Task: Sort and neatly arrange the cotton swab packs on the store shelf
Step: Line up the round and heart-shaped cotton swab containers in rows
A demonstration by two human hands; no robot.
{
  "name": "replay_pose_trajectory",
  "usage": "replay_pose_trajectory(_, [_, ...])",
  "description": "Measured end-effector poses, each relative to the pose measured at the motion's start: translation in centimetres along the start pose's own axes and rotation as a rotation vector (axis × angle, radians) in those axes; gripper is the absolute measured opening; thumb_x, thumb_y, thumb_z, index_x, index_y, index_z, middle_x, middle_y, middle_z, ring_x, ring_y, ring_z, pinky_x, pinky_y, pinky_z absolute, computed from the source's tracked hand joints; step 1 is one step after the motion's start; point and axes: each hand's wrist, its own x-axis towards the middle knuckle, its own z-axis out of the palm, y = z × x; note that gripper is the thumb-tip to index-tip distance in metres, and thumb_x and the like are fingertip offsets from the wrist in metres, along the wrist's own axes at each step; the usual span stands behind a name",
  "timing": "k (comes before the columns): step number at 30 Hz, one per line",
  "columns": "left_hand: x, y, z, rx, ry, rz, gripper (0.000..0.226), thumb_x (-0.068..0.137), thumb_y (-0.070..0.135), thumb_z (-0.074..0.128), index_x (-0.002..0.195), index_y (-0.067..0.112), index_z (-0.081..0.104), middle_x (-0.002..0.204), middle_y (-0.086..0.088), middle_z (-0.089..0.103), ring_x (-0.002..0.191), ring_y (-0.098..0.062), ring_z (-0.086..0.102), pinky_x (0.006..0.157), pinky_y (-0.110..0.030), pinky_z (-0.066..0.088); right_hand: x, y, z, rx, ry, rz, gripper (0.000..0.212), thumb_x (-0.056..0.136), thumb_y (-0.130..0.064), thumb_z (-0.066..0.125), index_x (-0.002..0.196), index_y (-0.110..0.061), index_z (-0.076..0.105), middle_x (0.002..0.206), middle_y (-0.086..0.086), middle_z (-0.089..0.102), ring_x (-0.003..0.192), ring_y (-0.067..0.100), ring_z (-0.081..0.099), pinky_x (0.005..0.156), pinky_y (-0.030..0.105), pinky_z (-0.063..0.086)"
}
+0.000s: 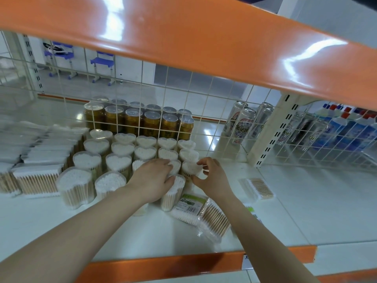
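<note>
White store shelf (306,211) | upright heart-shaped clear swab tubs (173,188) being pressed by flat left hand (152,178), centre frame | right hand (210,176) pinching neighbouring tub (189,168) | flat swab packs (204,213) being left lying lower right, nearer the right hand

your view: flat swab pack (188,203) shows green-white label with barcode, characters too blurred for you to read. beer cans (242,125) behind wire grid carry red-blue emblem, lettering illegible. no other text readable.

Bright overhead glare, fisheye-warped edges

2 hands (152,176) — 3 loose flat swab packs (258,188).
</note>
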Motion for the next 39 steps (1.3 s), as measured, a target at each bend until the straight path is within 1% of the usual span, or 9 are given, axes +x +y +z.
replay_pose_trajectory(9, [-0.2, 0.0, 0.2, -0.021, 0.034, -0.015, 0.047, 0.098, 0.037, 0.032, 0.137, 0.014, 0.044, 0.149, -0.004, 0.032, 0.136, -0.017, 0.028, 0.106, -0.022, 0.02, 0.3, -0.2, -0.2, -0.04, 0.008, 0.001, 0.037, 0.073, -0.017, 0.075, 0.101, -0.01, 0.052, 0.103, -0.001, 0.05, 0.092, 0.019, 0.053, 0.085, 0.032, 0.049])
replay_pose_trajectory(14, [-0.9, 0.1, 0.1, -0.045, 0.111, -0.009, 0.056, 0.091, 0.044, 0.026, 0.135, 0.015, 0.046, 0.142, -0.003, 0.042, 0.131, -0.018, 0.036, 0.104, -0.022, 0.025, 0.1, -0.2, -0.1, -0.055, 0.011, 0.0, 0.04, 0.074, -0.018, 0.075, 0.107, -0.01, 0.053, 0.108, 0.003, 0.049, 0.095, 0.018, 0.052, 0.085, 0.03, 0.048])
replay_pose_trajectory(17, [-1.4, 0.2, -0.1, -0.064, 0.177, 0.0, 0.073, 0.076, 0.05, 0.018, 0.129, 0.013, 0.054, 0.132, -0.006, 0.053, 0.121, -0.023, 0.048, 0.1, -0.028, 0.033, -0.4, -0.2, -0.3, -0.039, 0.024, -0.004, 0.045, 0.074, -0.018, 0.074, 0.113, -0.011, 0.052, 0.111, 0.005, 0.048, 0.095, 0.016, 0.051, 0.084, 0.028, 0.047])
replay_pose_trajectory(21, [-1.9, 0.7, 0.0, -0.074, 0.233, -0.001, 0.056, 0.078, 0.035, 0.033, 0.12, 0.011, 0.06, 0.119, -0.008, 0.059, 0.107, -0.027, 0.055, 0.088, -0.031, 0.04, -1.4, -0.2, -0.9, -0.041, 0.039, 0.017, 0.05, 0.076, -0.014, 0.072, 0.12, -0.012, 0.049, 0.111, 0.002, 0.045, 0.093, 0.011, 0.045, 0.081, 0.024, 0.043])
replay_pose_trajectory(26, [-2.7, 1.5, 0.1, -0.067, 0.25, 0.028, 0.056, 0.079, 0.037, 0.032, 0.117, 0.01, 0.062, 0.114, -0.009, 0.06, 0.104, -0.03, 0.056, 0.085, -0.036, 0.043, -2.8, -0.1, -1.6, -0.036, 0.039, 0.041, 0.046, 0.078, -0.014, 0.068, 0.12, -0.011, 0.049, 0.109, -0.002, 0.042, 0.094, 0.01, 0.044, 0.081, 0.021, 0.04])
replay_pose_trajectory(29, [-3.3, 1.8, 0.0, -0.078, 0.218, 0.01, 0.051, 0.079, 0.032, 0.036, 0.118, 0.01, 0.062, 0.114, -0.009, 0.061, 0.104, -0.03, 0.056, 0.085, -0.037, 0.045, -3.8, 0.1, -1.8, -0.032, 0.001, 0.043, 0.041, 0.08, -0.015, 0.067, 0.118, -0.011, 0.051, 0.114, 0.003, 0.047, 0.095, 0.009, 0.045, 0.081, 0.017, 0.037])
replay_pose_trajectory(32, [-4.1, 1.9, 0.1, -0.079, 0.213, 0.008, 0.045, 0.078, 0.03, 0.039, 0.104, 0.008, 0.068, 0.097, -0.011, 0.067, 0.084, -0.031, 0.064, 0.07, -0.039, 0.052, -4.9, 0.2, -2.1, -0.039, -0.065, 0.042, 0.039, 0.082, -0.018, 0.066, 0.118, -0.013, 0.052, 0.117, 0.003, 0.048, 0.097, 0.008, 0.045, 0.082, 0.014, 0.034])
replay_pose_trajectory(34, [-4.6, 1.7, 0.2, -0.069, 0.23, 0.012, 0.045, 0.075, 0.03, 0.037, 0.099, 0.008, 0.069, 0.089, -0.009, 0.068, 0.075, -0.029, 0.065, 0.063, -0.036, 0.053, -5.6, 0.1, -2.2, -0.042, -0.138, 0.045, 0.042, 0.082, -0.021, 0.067, 0.121, -0.016, 0.051, 0.12, 0.002, 0.046, 0.102, 0.008, 0.044, 0.086, 0.016, 0.034])
replay_pose_trajectory(39, [-5.9, 1.9, 0.6, -0.08, 0.272, -0.044, 0.038, 0.076, 0.023, 0.044, 0.101, 0.008, 0.069, 0.09, -0.009, 0.066, 0.075, -0.03, 0.062, 0.063, -0.035, 0.051, -7.1, -0.1, -2.2, -0.069, -0.248, 0.052, 0.054, 0.079, -0.026, 0.07, 0.128, -0.019, 0.047, 0.131, 0.001, 0.041, 0.123, 0.015, 0.039, 0.098, 0.022, 0.033])
